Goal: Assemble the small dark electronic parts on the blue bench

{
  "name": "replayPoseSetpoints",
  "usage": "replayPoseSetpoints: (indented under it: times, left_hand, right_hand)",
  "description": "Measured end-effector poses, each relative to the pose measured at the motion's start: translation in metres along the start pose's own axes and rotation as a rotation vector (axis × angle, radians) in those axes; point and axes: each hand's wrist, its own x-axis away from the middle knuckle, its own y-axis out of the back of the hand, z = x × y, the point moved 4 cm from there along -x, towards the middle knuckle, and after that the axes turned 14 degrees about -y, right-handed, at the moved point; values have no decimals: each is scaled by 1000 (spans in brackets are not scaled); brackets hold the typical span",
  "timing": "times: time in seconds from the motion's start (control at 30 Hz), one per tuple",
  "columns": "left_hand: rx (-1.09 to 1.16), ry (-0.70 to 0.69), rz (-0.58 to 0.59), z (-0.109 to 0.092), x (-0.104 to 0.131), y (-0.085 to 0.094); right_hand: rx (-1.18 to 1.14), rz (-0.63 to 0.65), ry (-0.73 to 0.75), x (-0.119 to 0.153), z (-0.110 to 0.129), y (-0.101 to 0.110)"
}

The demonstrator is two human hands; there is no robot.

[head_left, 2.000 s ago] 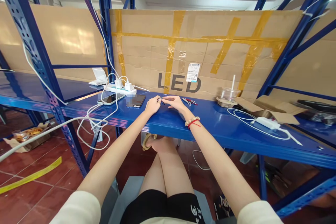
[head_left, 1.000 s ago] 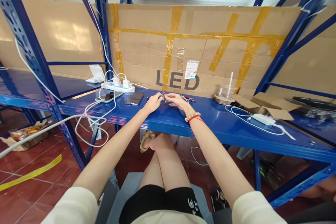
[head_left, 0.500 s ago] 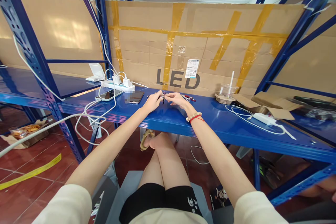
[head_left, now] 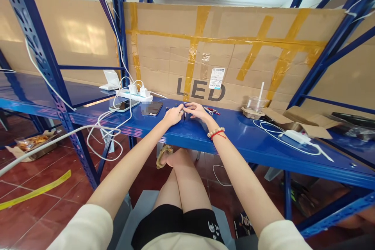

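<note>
My left hand (head_left: pixel 174 115) is closed in a pinch above the blue shelf top (head_left: pixel 231 133). A small dark, slim piece (head_left: pixel 184 114) shows at its fingertips; its kind is too small to make out. My right hand (head_left: pixel 197 111), with a bead bracelet and a red string at the wrist, meets the left from the other side. Its thumb and forefinger are bent together at the same piece, the other fingers curved and a little apart. Behind the right hand lie several slim red and silver pieces (head_left: pixel 213 111), partly hidden by it.
Left of my hands are a dark phone (head_left: pixel 152 108), another phone (head_left: pixel 125 104) and a white power strip (head_left: pixel 134 94) with looping cables. To the right stand a clear cup (head_left: pixel 253 105) with a straw, an open carton (head_left: pixel 301 119) and a white adapter (head_left: pixel 296 136). Cardboard (head_left: pixel 164 58) closes the back.
My left hand has turned slightly and its fingers are more curled. The right fingers have lifted and spread a little at the small piece. The view has shifted slightly.
</note>
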Motion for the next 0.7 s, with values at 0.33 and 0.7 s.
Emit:
replayPoseSetpoints:
  times: [0.33,0.7]
  left_hand:
    - [26,-48,-34,1,-2,-4]
    - [97,-163,-128,1,-6,-7]
  right_hand:
    - [-118,303,-11,8,8,-23]
    - [-15,196,15,-4,4,-35]
